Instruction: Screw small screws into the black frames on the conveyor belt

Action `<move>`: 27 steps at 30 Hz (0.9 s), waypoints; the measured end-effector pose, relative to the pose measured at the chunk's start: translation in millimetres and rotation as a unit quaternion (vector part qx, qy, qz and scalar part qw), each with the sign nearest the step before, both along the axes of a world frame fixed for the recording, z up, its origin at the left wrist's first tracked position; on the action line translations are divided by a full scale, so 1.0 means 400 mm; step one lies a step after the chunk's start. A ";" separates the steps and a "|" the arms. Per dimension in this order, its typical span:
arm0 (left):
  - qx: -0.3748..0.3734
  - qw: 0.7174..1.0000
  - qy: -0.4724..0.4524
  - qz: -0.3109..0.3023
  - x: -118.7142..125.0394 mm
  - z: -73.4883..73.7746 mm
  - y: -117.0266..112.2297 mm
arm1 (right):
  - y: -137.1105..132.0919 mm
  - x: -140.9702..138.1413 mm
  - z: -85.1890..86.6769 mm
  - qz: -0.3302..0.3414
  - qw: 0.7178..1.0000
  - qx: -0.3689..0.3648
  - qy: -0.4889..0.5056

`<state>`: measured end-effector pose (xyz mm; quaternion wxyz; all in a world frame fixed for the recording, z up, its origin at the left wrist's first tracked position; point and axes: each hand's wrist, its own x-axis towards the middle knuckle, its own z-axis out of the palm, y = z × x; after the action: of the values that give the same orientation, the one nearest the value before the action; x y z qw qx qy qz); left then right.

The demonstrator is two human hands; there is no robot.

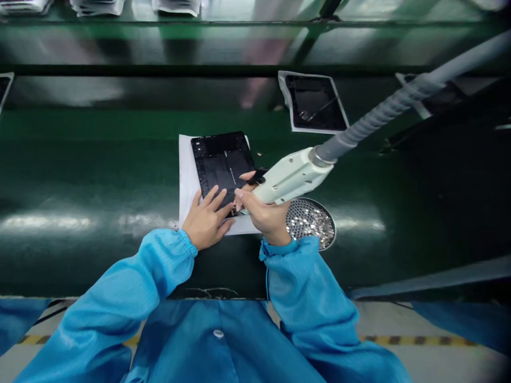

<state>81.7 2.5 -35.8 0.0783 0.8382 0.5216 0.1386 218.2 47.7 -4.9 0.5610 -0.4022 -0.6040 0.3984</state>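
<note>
A black flat device panel (221,162) lies on a white sheet (187,181) on the green belt. My left hand (206,219) rests flat on the panel's near edge, fingers stretched out. My right hand (266,215) is wrapped round the grip of a pale electric screwdriver (293,175), whose tip sits at the panel's near right corner. A grey ribbed hose (395,103) runs from the tool up to the right.
A round metal dish of small screws (313,222) sits just right of my right hand. A second black panel on a white sheet (313,102) lies farther back on the belt. White stacks (98,6) line the far shelf.
</note>
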 end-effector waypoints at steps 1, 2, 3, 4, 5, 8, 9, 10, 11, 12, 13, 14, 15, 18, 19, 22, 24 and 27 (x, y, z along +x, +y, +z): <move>-0.002 1.000 -0.001 0.000 0.001 0.000 0.000 | -0.002 0.001 -0.002 -0.004 1.000 -0.003 -0.006; -0.003 1.000 -0.002 0.000 0.001 -0.001 0.000 | -0.005 0.002 -0.004 -0.004 1.000 -0.005 -0.010; -0.003 1.000 -0.003 0.000 0.002 -0.001 0.000 | -0.007 0.002 -0.007 -0.001 1.000 -0.008 -0.012; -0.004 1.000 -0.004 0.001 0.002 -0.002 0.000 | -0.010 0.002 -0.009 0.003 1.000 -0.010 -0.013; -0.005 1.000 -0.004 0.001 0.002 -0.002 -0.001 | -0.012 0.002 -0.011 0.008 1.000 -0.011 -0.014; -0.005 1.000 -0.005 0.004 0.003 -0.002 -0.001 | -0.016 0.000 -0.016 0.016 1.000 -0.013 -0.014; -0.005 1.000 -0.004 0.004 0.003 -0.002 -0.001 | -0.017 0.000 -0.016 0.017 1.000 -0.012 -0.011; -0.004 1.000 -0.003 0.004 0.003 -0.002 -0.001 | -0.018 0.000 -0.015 0.019 1.000 -0.011 -0.005; -0.003 1.000 -0.003 0.003 0.003 -0.003 -0.001 | -0.018 0.000 -0.013 0.022 1.000 -0.008 0.000; -0.002 1.000 -0.002 0.002 0.003 -0.003 -0.001 | -0.018 0.002 -0.009 0.022 1.000 -0.005 0.006; -0.001 1.000 -0.001 0.002 0.003 -0.004 -0.001 | -0.017 0.006 -0.005 0.020 1.000 -0.003 0.010; -0.001 1.000 0.000 0.002 0.003 -0.004 -0.001 | -0.015 0.010 0.000 0.014 1.000 -0.003 0.015; 0.000 1.000 0.001 0.003 0.003 -0.005 -0.001 | -0.012 0.016 0.005 0.004 1.000 -0.004 0.020; 0.004 1.000 0.001 0.003 0.004 -0.008 -0.001 | -0.002 0.035 0.011 -0.028 0.999 -0.005 0.046; 0.006 1.000 0.002 0.003 0.004 -0.009 -0.001 | 0.001 0.040 0.009 -0.032 0.998 -0.004 0.055; 0.008 1.000 0.003 0.004 0.003 -0.010 -0.001 | 0.008 0.046 -0.001 -0.025 0.998 -0.006 0.062; 0.008 1.000 0.005 0.004 0.003 -0.010 -0.001 | 0.008 0.043 -0.007 -0.020 0.998 -0.006 0.057; 0.008 1.000 0.005 0.002 0.002 -0.008 0.001 | 0.006 0.036 -0.010 -0.022 0.999 -0.005 0.046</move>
<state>82.7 2.7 -38.9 0.0684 0.8387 0.5223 0.1385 232.7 50.1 -8.9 0.5949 -0.3991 -0.5667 0.4071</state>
